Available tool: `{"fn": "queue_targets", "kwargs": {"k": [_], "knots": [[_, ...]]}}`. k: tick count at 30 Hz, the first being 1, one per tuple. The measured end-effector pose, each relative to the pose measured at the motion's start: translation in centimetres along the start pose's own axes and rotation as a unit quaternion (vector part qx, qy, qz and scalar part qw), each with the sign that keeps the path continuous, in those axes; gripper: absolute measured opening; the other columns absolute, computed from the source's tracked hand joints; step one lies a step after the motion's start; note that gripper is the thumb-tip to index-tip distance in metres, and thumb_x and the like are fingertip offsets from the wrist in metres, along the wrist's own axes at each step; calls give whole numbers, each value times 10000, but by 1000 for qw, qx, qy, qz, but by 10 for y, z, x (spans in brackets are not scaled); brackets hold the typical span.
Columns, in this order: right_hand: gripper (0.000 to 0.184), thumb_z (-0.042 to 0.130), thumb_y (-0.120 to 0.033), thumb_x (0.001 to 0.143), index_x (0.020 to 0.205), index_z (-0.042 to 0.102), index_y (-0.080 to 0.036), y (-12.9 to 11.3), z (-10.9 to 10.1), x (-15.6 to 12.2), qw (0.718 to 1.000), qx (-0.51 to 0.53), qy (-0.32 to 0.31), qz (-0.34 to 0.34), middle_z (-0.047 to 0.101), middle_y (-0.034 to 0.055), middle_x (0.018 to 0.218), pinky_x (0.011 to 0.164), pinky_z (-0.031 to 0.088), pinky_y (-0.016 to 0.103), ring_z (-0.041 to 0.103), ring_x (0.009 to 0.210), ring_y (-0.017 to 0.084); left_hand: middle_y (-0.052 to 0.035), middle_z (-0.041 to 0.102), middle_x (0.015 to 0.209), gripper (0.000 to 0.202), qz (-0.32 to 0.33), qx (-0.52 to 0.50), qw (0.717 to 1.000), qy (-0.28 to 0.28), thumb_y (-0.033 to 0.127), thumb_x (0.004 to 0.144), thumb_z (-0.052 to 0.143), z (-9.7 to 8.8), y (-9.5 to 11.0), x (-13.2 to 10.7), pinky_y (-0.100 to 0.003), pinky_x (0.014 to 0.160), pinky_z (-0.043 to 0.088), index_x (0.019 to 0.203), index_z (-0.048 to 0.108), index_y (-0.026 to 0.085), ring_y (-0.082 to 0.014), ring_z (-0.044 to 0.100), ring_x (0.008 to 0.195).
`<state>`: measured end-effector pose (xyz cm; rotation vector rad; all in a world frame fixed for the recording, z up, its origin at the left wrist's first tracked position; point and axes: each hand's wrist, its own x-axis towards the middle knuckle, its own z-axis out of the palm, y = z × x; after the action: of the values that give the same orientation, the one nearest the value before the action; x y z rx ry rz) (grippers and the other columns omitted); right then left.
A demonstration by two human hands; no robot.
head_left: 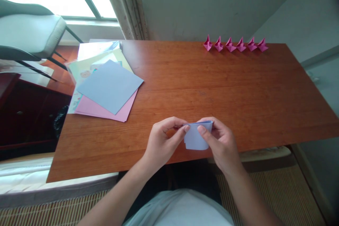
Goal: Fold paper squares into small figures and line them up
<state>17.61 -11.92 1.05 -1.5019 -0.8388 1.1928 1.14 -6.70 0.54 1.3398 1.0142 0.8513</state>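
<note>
A bent-over pale blue sheet [195,140] is held near the front edge of the table [185,77], its left corner pinched by the left hand [163,140], its curved end gripped by the right hand [222,145].

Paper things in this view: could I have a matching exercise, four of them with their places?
1. Folded pale-blue paper
2. Pink origami pieces
3. Flat blue sheet
4. Pink sheets

A. At the far edge of the table
B. Partly covered, at left
C. Held in left hand and right hand
D. Uppermost, at left

Pairs: 1-C; 2-A; 3-D; 4-B
</note>
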Motion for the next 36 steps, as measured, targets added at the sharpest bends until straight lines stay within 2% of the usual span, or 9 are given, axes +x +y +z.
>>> {"fn": "queue_targets", "kwargs": {"k": [8,25,36], "knots": [[250,754,-456,852,877,674,-220,9,-4,3,1000,-3,-16,-2,641,-3,783,577,474,218,576,673,132,-43,748,804,162,14,24,1000,-9,282,908,702,0,1,0,-245,714,518,808,751,164,-154,668,750],[230,752,-437,854,876,682,-219,5,-2,1,1000,-5,-7,-7,644,-6,777,564,461,216,574,668,128,-37,762,819,129,32,39,999,-4,247,912,699,-2,0,0,-221,707,517,829,756,167,-142,681,749],[208,745,-422,866,892,687,-225,5,-3,3,999,-24,-16,-28,669,-5,790,568,467,219,596,674,131,-16,757,782,107,71,103,992,18,222,914,697,-2,1,-1,-227,679,504,835,753,177,-133,678,704]]}}
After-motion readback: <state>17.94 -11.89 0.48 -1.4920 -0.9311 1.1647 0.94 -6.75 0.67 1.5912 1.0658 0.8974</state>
